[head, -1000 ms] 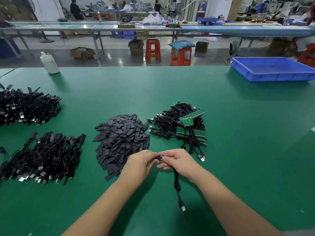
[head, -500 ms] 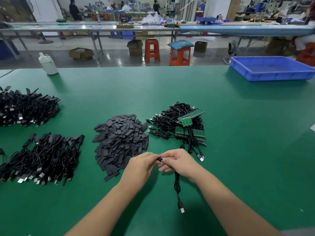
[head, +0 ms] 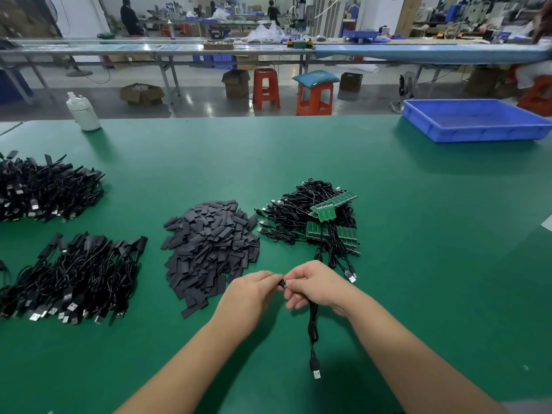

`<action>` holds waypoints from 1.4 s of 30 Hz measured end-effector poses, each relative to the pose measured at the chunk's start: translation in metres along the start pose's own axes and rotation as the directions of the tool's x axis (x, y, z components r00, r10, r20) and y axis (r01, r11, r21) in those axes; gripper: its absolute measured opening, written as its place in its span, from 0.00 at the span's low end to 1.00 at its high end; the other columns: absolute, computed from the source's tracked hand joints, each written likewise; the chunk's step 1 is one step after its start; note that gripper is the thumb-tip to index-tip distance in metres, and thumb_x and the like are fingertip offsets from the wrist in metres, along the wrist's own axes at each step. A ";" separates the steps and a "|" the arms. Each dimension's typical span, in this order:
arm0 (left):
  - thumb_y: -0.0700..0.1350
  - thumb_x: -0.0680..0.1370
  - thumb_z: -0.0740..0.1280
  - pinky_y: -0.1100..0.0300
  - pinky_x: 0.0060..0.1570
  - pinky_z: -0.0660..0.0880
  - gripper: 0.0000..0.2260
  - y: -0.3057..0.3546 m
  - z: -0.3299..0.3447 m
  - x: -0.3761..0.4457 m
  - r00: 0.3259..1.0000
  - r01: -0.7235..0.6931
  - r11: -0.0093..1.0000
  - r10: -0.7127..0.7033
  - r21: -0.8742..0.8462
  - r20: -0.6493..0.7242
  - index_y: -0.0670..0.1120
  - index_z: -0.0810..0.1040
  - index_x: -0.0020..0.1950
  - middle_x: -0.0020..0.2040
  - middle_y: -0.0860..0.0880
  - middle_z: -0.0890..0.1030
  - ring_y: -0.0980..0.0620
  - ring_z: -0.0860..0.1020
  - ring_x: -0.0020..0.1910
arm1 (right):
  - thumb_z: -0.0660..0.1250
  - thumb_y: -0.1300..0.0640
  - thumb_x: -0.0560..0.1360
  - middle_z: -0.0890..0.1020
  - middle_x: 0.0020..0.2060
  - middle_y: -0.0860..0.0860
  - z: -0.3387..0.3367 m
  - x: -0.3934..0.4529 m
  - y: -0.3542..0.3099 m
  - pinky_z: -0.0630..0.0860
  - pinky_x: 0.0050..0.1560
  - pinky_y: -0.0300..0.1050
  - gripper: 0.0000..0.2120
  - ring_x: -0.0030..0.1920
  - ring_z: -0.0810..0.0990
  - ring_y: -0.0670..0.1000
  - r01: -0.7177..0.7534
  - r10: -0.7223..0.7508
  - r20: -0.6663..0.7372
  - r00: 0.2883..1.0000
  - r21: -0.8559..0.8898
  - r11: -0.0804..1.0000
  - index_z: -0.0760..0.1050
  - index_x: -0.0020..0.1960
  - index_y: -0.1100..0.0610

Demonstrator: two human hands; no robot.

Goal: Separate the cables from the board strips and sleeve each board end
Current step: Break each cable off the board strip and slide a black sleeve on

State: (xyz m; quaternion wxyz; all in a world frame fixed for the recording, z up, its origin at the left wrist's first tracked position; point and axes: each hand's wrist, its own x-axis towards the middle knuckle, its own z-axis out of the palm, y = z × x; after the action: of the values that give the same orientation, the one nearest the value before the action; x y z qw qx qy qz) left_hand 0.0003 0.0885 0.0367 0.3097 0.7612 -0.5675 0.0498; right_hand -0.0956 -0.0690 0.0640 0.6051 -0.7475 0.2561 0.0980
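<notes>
**Sleeving in hand at the front of the bench: grip unchanged over the last second**

Both hands meet above the green table (head: 418, 264), just in front of the sleeve pile (head: 209, 249). The left hand (head: 251, 294) and the right hand (head: 313, 286) each pinch a small dark piece (head: 282, 284) between their fingertips; whether it is the sleeve, the board end or both cannot be told at this size. The cable (head: 312, 330) hangs from under the right hand, its plug (head: 316, 370) resting toward the near edge.

Compared with the frames a second and half a second back, the hands hold the same pose and the same spot; the cable's hang is little altered. Judgement: the sleeve is being worked onto the board end, a fine step not yet finished.

Stock remaining: the unseparated bundle (head: 310, 216) with its board strips (head: 331, 206) lies just beyond the hands. Two piles of cables lie at left, the near pile (head: 71, 279) and the far pile (head: 44, 189). A blue tray (head: 478, 135) stands well apart at far right, a white bottle (head: 83, 112) at far left
</notes>
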 end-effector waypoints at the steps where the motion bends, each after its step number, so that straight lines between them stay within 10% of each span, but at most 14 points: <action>1: 0.36 0.73 0.75 0.60 0.38 0.80 0.11 0.001 0.000 0.000 1.000 -0.003 1.000 0.003 -0.001 -0.002 0.44 0.84 0.54 0.47 0.51 0.85 0.52 0.83 0.41 | 0.60 0.63 0.82 0.83 0.36 0.52 0.000 0.000 0.000 0.80 0.39 0.40 0.09 0.37 0.84 0.50 -0.007 0.007 0.002 1.000 0.002 1.000 0.80 0.53 0.64; 21: 0.44 0.76 0.73 0.63 0.47 0.77 0.08 0.000 0.010 -0.006 0.990 0.125 0.990 -0.129 -0.068 -0.055 0.46 0.84 0.54 0.46 0.51 0.85 0.52 0.82 0.43 | 0.61 0.67 0.81 0.82 0.34 0.55 -0.005 0.001 0.003 0.80 0.36 0.43 0.10 0.31 0.81 0.50 -0.173 0.156 0.087 0.984 0.245 0.954 0.74 0.60 0.69; 35: 0.45 0.79 0.68 0.60 0.54 0.75 0.12 0.006 0.011 -0.003 0.978 0.200 0.977 -0.195 -0.070 0.068 0.47 0.82 0.62 0.52 0.49 0.84 0.51 0.80 0.51 | 0.57 0.65 0.83 0.83 0.38 0.55 -0.005 0.000 0.004 0.80 0.40 0.40 0.10 0.36 0.83 0.49 -0.027 0.026 0.123 0.992 0.013 1.000 0.77 0.53 0.66; 42: 0.47 0.81 0.65 0.57 0.51 0.76 0.11 0.007 0.011 -0.006 0.976 0.200 0.980 -0.199 -0.007 0.089 0.48 0.82 0.60 0.51 0.50 0.83 0.50 0.81 0.48 | 0.51 0.68 0.83 0.83 0.53 0.61 0.003 0.004 0.008 0.81 0.50 0.42 0.20 0.45 0.85 0.51 0.046 -0.034 0.066 0.997 -0.200 0.979 0.62 0.74 0.62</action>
State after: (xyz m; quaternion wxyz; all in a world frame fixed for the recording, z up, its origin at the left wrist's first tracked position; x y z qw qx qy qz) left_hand -0.0107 0.0863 0.0279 0.2937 0.8134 -0.5018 -0.0195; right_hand -0.0959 -0.0679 0.0552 0.5357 -0.8066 0.2107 0.1346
